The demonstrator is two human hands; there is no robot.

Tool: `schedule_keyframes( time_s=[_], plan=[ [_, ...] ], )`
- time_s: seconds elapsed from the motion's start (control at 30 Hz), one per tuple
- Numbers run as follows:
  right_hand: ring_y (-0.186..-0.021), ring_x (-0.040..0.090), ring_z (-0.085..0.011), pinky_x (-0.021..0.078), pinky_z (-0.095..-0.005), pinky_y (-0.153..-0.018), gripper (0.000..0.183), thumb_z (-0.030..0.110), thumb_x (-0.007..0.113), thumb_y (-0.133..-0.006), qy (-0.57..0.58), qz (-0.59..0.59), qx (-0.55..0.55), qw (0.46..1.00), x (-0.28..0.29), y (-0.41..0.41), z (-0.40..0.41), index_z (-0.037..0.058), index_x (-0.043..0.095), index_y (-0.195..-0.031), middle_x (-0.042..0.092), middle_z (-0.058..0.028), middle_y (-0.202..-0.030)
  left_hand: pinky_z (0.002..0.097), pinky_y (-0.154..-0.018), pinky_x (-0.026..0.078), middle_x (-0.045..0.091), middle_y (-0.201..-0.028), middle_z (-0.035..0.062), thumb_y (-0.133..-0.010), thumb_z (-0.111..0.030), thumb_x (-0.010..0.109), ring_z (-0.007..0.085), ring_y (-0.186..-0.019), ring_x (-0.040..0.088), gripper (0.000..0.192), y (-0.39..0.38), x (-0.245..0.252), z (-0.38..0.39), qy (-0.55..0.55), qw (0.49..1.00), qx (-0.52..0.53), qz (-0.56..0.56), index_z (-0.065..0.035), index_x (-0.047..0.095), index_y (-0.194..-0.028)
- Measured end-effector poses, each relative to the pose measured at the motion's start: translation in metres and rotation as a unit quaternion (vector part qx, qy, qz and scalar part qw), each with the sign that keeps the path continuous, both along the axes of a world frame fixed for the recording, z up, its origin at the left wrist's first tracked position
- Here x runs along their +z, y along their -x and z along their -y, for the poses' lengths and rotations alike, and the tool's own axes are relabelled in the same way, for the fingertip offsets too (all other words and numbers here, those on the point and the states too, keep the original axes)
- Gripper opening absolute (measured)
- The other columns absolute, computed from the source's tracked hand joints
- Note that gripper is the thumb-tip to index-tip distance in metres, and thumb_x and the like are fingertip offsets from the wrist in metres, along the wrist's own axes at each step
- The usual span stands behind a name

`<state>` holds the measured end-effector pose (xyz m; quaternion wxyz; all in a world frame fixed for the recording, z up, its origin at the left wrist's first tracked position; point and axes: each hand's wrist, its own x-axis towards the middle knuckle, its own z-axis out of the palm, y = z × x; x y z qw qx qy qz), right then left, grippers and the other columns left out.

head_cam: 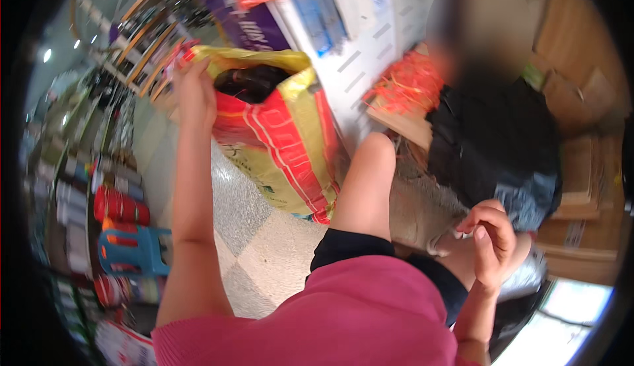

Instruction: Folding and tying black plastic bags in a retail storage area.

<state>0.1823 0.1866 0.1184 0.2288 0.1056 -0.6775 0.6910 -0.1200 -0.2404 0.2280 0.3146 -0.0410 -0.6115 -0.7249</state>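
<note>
My left hand [194, 86] grips the top rim of a yellow and red woven plastic sack [297, 153], its arm stretched forward. The sack stands on the floor with its mouth partly open. Inside its mouth shows a dark, shiny bundle [252, 82], perhaps wrapped in plastic; the sack's lower contents are hidden. My right hand [490, 247] hovers over my right leg, fingers loosely curled and thumb apart, with nothing visible in it. Near that hand is a large black plastic bag [488, 143], beside a bluish piece of plastic [522, 205].
Red shredded strips [411, 83] top a cardboard box [401, 120] ahead. A white carton [366, 64] stands behind the sack. Brown cartons [574, 217] are stacked at right. Shelves with goods and a blue plastic stool [131, 250] line the left. A round blur hides the upper right.
</note>
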Motion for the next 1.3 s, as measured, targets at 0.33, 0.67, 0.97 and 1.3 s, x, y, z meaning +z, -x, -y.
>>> schedule_keyframes(
  time_s=[0.33, 0.67, 0.97, 1.3],
  plan=[
    [-0.08, 0.045, -0.0101, 0.0432, -0.0251, -0.064, 0.053, -0.016, 0.07, -0.071, 0.267, -0.392, 0.239, 0.847, 0.054, 0.009, 0.026, 0.0257, 0.068, -0.104, 0.046, 0.0049, -0.094, 0.0436, -0.116, 0.022, 0.025, -0.155, 0.0182, -0.087, 0.009, 0.057, 0.0299, -0.143, 0.026, 0.078, -0.146, -0.07, -0.144, 0.167, 0.976, -0.127, -0.048, -0.0047, 0.018, -0.152],
    [-0.059, 0.044, -0.0128, 0.0298, -0.0251, -0.049, 0.021, -0.003, 0.062, -0.073, 0.541, -0.085, 0.182, 0.816, 0.092, -0.061, 0.046, 0.0094, 0.051, -0.062, 0.05, 0.0012, -0.073, 0.0403, -0.114, 0.022, 0.029, -0.154, 0.0157, -0.088, 0.006, 0.054, 0.0265, -0.142, 0.027, 0.068, -0.159, -0.084, -0.146, 0.167, 0.979, -0.109, -0.038, -0.0004, 0.025, -0.149],
    [-0.069, 0.045, -0.0129, 0.0335, -0.0258, -0.059, 0.018, -0.003, 0.066, -0.076, 0.441, -0.168, 0.158, 0.867, 0.042, -0.122, 0.006, 0.0103, 0.056, -0.081, 0.049, -0.0002, -0.084, 0.0407, -0.114, 0.022, 0.029, -0.154, 0.0137, -0.086, 0.003, 0.057, 0.0265, -0.143, 0.025, 0.069, -0.166, -0.094, -0.163, 0.149, 0.974, -0.17, -0.018, -0.0006, 0.028, -0.149],
    [-0.079, 0.045, -0.013, 0.0377, -0.0267, -0.071, 0.029, -0.003, 0.07, -0.08, 0.29, -0.209, 0.142, 0.923, 0.081, -0.015, -0.001, 0.0112, 0.061, -0.103, 0.049, -0.0018, -0.096, 0.0409, -0.11, 0.029, 0.034, -0.151, 0.0133, -0.082, 0.003, 0.062, 0.0257, -0.138, 0.033, 0.067, -0.178, -0.143, -0.19, 0.195, 0.954, -0.225, -0.025, -0.001, 0.036, -0.143]
  ],
)
